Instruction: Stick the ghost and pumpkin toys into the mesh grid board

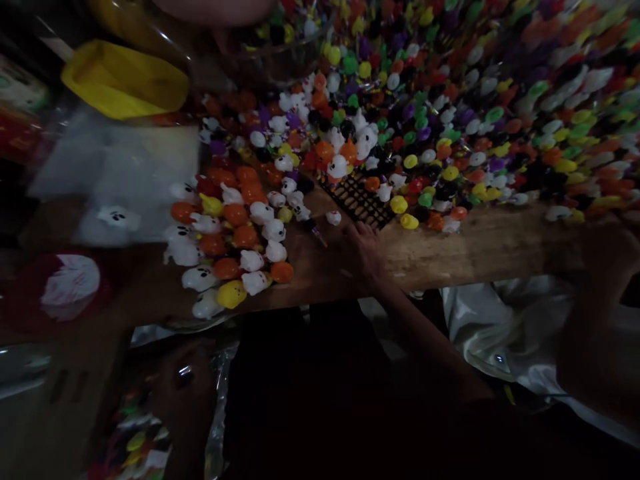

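Head view shows the left hand (365, 250) lying flat and empty on the table (475, 250) beside small ghost figures (333, 217), likely light, smooth and best pinched by the body, while the right hand (607, 250) is too blurred to tell.

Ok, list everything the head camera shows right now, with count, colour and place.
small plastic ghost and pumpkin toys: many, white, orange, yellow, heaped left of centre on the table
mixed small plastic toys: very many, multicoloured, spread across the top and right
black mesh grid: one, black, under the toys at centre
yellow plastic scoop: one, yellow, top left
wooden table: one, brown, centre
clear plastic bags: several, pale, left
left hand: on the table edge beside the grid
right hand: blurred, on the table at far right
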### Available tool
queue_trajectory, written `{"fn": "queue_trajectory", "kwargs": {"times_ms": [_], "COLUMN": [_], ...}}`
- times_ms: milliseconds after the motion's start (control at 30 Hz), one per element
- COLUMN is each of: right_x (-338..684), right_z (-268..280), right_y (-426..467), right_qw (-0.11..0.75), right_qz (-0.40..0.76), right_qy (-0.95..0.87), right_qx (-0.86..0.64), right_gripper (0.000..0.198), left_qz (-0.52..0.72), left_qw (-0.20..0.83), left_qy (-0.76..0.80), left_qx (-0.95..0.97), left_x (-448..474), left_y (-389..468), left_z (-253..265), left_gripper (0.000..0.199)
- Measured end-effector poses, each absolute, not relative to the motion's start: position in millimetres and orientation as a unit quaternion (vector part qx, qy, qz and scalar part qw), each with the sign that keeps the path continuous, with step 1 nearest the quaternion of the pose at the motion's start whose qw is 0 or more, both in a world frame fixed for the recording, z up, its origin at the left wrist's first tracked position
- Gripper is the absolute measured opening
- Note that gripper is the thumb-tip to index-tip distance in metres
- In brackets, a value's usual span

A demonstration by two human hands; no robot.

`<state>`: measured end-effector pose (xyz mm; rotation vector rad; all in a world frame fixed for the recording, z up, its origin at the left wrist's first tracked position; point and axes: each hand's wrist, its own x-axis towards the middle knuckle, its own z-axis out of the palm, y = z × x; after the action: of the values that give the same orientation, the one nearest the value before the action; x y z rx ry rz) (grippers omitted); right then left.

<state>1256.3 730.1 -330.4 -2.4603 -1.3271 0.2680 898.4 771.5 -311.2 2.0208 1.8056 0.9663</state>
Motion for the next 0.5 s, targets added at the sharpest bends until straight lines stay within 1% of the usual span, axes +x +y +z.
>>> {"fn": "queue_trajectory", "kwargs": {"times_ms": [67, 167, 233, 300, 400, 500], "right_x": [1251, 1238, 1236, 1241, 1255, 1267], "right_z": [-312, -293, -290, -292, -297, -302], "right_y": [749, 771, 778, 777, 767, 758], "right_qw": [0.161, 0.104, 0.07, 0.056, 0.056, 0.091], "right_qz": [0.112, 0.184, 0.202, 0.191, 0.176, 0.139], "right_qy": [-0.475, -0.485, -0.473, -0.445, -0.417, -0.399], "right_qx": [-0.858, -0.848, -0.855, -0.873, -0.89, -0.902], "right_gripper": [0.032, 0.037, 0.037, 0.039, 0.04, 0.036], "left_qz": [0.324, 0.268, 0.216, 0.191, 0.192, 0.213], "left_qw": [0.168, 0.235, 0.237, 0.218, 0.222, 0.22], "left_qy": [0.636, 0.626, 0.6, 0.548, 0.477, 0.484], "left_qx": [0.68, 0.694, 0.733, 0.785, 0.828, 0.82], "left_x": [898, 906, 915, 926, 940, 946], "left_y": [774, 791, 806, 819, 832, 843], "left_z": [-314, -304, -299, -303, -326, -345], "left_gripper": [0.041, 0.057, 0.061, 0.057, 0.046, 0.042]}}
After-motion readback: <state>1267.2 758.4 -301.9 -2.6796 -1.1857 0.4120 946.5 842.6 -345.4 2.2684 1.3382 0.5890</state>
